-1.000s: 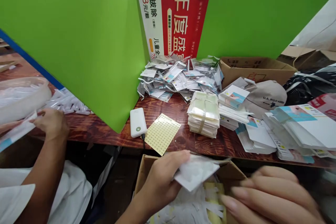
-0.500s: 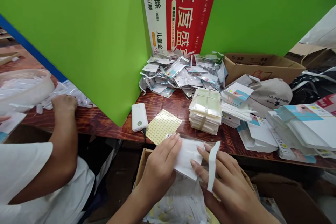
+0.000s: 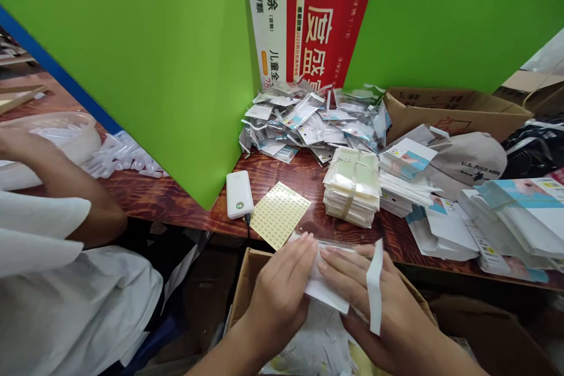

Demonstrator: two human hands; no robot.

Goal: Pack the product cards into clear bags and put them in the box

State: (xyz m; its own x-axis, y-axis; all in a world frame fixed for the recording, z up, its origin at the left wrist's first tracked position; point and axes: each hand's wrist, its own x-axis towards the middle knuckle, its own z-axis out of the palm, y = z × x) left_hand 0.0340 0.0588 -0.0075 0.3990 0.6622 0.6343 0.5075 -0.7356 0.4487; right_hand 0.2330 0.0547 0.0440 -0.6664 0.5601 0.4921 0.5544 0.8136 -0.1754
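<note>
Over an open cardboard box, my left hand (image 3: 281, 289) grips the left side of a white card in a clear plastic bag (image 3: 326, 295). My right hand (image 3: 383, 311) is closed on its right side, with the fingers laid along the top face and the thumb low. A white peel-off strip (image 3: 375, 291) stands across the backs of my right fingers; where it joins the bag is hidden. Below the hands, the cardboard box (image 3: 247, 270) holds a heap of white strips (image 3: 304, 343).
On the table (image 3: 211, 211) are a white power bank (image 3: 239, 192), a gold sticker sheet (image 3: 282, 211), a banded stack of bags (image 3: 352, 185), printed cards (image 3: 449, 226) and a pile of filled bags (image 3: 312, 123). A co-worker's arm (image 3: 83, 205) is at left, beside a green partition (image 3: 176, 70).
My right fingers have moved left over the card and now lie flatter on it. The strip has shifted slightly right. The co-worker's hand has moved left to the plastic basin.
</note>
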